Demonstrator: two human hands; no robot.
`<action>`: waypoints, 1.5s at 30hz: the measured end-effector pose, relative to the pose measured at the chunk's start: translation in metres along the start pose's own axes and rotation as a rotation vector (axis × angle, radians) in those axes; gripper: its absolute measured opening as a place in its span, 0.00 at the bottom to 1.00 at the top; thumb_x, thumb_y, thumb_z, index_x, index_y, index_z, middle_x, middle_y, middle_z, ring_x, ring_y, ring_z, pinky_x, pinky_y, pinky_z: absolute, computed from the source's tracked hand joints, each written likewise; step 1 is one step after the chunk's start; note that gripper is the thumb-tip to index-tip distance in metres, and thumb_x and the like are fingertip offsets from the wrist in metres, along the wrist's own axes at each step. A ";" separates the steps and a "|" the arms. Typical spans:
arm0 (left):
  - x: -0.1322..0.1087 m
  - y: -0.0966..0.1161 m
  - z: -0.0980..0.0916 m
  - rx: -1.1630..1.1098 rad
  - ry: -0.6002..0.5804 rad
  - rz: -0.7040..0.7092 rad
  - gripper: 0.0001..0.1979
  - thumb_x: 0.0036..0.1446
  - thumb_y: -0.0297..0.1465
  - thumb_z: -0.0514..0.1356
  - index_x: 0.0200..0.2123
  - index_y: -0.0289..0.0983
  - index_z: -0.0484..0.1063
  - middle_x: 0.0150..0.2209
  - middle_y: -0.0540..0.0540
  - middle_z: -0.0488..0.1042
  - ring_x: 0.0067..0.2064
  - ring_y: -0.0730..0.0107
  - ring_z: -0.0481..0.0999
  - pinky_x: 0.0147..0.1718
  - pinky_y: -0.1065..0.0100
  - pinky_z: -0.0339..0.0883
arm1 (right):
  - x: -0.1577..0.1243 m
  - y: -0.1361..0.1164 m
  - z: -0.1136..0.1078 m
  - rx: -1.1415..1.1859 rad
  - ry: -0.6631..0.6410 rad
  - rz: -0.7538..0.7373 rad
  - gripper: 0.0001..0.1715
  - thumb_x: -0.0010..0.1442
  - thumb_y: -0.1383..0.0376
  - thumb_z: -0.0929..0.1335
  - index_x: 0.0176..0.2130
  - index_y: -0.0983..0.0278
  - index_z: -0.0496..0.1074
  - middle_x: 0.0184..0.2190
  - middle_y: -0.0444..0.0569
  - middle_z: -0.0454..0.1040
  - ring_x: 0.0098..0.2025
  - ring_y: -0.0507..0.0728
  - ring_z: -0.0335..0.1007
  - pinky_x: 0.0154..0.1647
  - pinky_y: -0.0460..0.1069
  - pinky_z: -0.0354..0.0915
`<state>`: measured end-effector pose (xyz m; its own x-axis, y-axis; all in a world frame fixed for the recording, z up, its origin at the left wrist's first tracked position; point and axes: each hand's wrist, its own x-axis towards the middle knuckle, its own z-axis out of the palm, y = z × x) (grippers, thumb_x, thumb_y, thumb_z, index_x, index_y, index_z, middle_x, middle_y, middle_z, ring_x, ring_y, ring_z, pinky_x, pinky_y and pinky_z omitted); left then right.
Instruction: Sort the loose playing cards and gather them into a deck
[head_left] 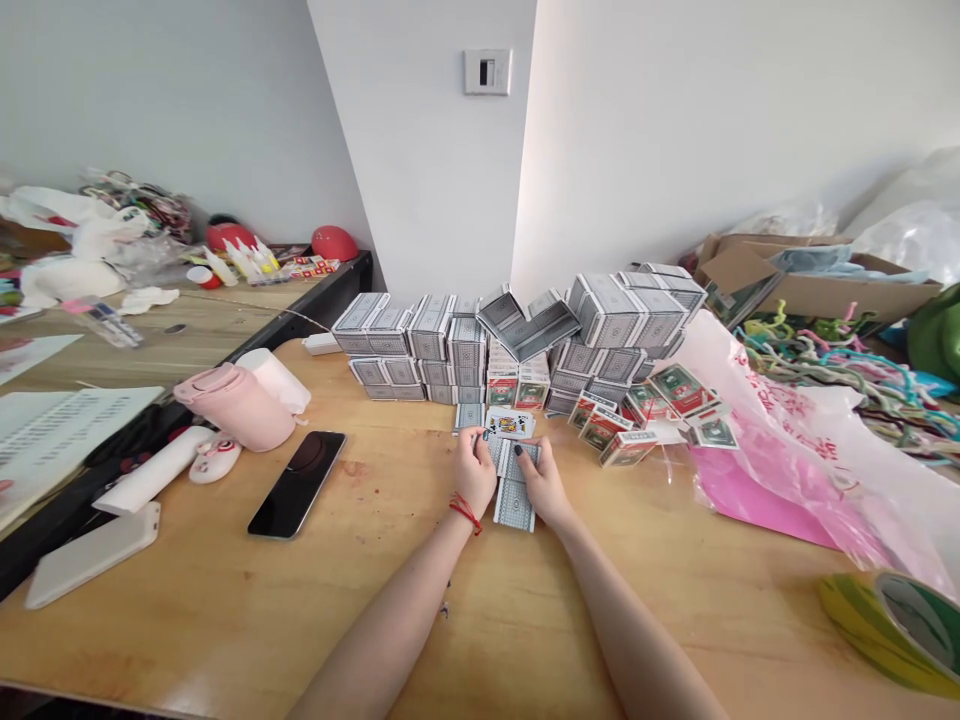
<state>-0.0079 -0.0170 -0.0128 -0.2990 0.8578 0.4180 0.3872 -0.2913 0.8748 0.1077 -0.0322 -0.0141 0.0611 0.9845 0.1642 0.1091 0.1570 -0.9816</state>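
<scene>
Over the near side of the table, my left hand (474, 470) and my right hand (546, 485) pinch grey-patterned playing cards (514, 505) between them. The cards appear joined or overlapped, one part hanging toward me. Both hands are closed, with a red string bracelet on the left wrist. Just beyond the fingers lie a face-up court card (506, 424) and a small stack of cards (470, 417). Behind these, box-like blocks built from the same cards (386, 325) stand stacked, and two open, tray-like ones (551, 325) rest tilted on top in the middle.
Red and green card packs (628, 448) lie right of the stacks. A black phone (298, 485), pink tumbler (236, 405) and white power bank (94, 555) are at left. Pink plastic sheeting (757, 495) and a yellow tape roll (892, 620) lie at right, near an open carton (832, 255).
</scene>
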 end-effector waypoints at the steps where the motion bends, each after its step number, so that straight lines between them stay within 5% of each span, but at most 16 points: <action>1: -0.001 0.001 0.001 0.012 0.001 0.006 0.06 0.53 0.25 0.48 0.35 0.37 0.61 0.34 0.45 0.67 0.36 0.69 0.68 0.36 0.68 0.61 | 0.000 0.000 0.000 -0.008 0.009 -0.001 0.10 0.54 0.58 0.60 0.35 0.61 0.57 0.32 0.45 0.65 0.36 0.54 0.62 0.39 0.49 0.60; 11: -0.004 0.000 0.004 0.092 -0.016 0.018 0.08 0.54 0.26 0.47 0.37 0.37 0.61 0.35 0.44 0.67 0.37 0.67 0.68 0.35 0.66 0.62 | -0.004 -0.002 0.003 -0.024 0.083 0.007 0.09 0.53 0.59 0.60 0.34 0.61 0.58 0.32 0.45 0.64 0.36 0.54 0.61 0.39 0.49 0.59; 22: -0.004 0.011 -0.003 -0.137 -0.257 -0.027 0.15 0.49 0.30 0.55 0.43 0.37 0.59 0.42 0.44 0.65 0.44 0.67 0.66 0.43 0.65 0.59 | 0.007 -0.008 -0.016 0.347 0.052 0.225 0.17 0.49 0.53 0.63 0.36 0.61 0.64 0.30 0.43 0.69 0.30 0.54 0.64 0.32 0.48 0.62; 27: 0.005 0.006 -0.007 -0.288 -0.154 -0.194 0.13 0.44 0.33 0.60 0.35 0.37 0.62 0.31 0.48 0.66 0.33 0.71 0.67 0.32 0.70 0.62 | 0.011 0.001 -0.016 0.308 0.162 0.302 0.24 0.51 0.48 0.59 0.33 0.64 0.68 0.30 0.48 0.72 0.32 0.57 0.67 0.32 0.50 0.63; 32: 0.018 -0.008 -0.007 -0.519 0.044 -0.380 0.15 0.40 0.32 0.62 0.33 0.36 0.61 0.30 0.50 0.65 0.30 0.75 0.68 0.29 0.72 0.62 | 0.014 0.009 -0.014 0.312 0.033 0.287 0.22 0.47 0.48 0.62 0.30 0.63 0.66 0.22 0.46 0.71 0.23 0.55 0.65 0.24 0.49 0.61; 36: 0.026 -0.011 -0.010 -0.784 0.093 -0.528 0.20 0.40 0.29 0.60 0.39 0.39 0.57 0.29 0.52 0.67 0.28 0.74 0.70 0.27 0.71 0.64 | 0.010 0.004 -0.011 -0.023 -0.032 0.140 0.21 0.46 0.50 0.65 0.32 0.64 0.67 0.23 0.46 0.69 0.23 0.54 0.62 0.26 0.50 0.60; 39: 0.028 -0.008 -0.013 -0.844 0.076 -0.536 0.26 0.39 0.26 0.59 0.45 0.41 0.57 0.34 0.50 0.70 0.32 0.72 0.72 0.30 0.70 0.65 | 0.001 -0.004 -0.005 -0.459 -0.013 -0.064 0.19 0.46 0.51 0.66 0.32 0.63 0.69 0.29 0.50 0.68 0.34 0.58 0.62 0.36 0.52 0.58; 43: 0.028 -0.006 -0.014 -0.897 0.006 -0.523 0.25 0.39 0.25 0.59 0.45 0.38 0.61 0.37 0.47 0.72 0.36 0.70 0.72 0.33 0.68 0.65 | -0.009 -0.010 0.004 -0.790 0.007 -0.127 0.38 0.35 0.50 0.71 0.45 0.63 0.64 0.39 0.55 0.64 0.44 0.64 0.56 0.41 0.55 0.54; 45: 0.029 -0.008 -0.014 -0.919 -0.045 -0.539 0.22 0.39 0.27 0.60 0.42 0.36 0.64 0.36 0.46 0.73 0.36 0.68 0.73 0.34 0.67 0.65 | -0.010 -0.008 0.008 -0.856 -0.004 -0.092 0.40 0.36 0.50 0.71 0.46 0.63 0.63 0.41 0.55 0.64 0.44 0.64 0.55 0.41 0.55 0.54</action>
<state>-0.0313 0.0039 -0.0042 -0.1947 0.9782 -0.0728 -0.5986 -0.0597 0.7988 0.0987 -0.0427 -0.0085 0.0114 0.9713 0.2378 0.8242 0.1255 -0.5523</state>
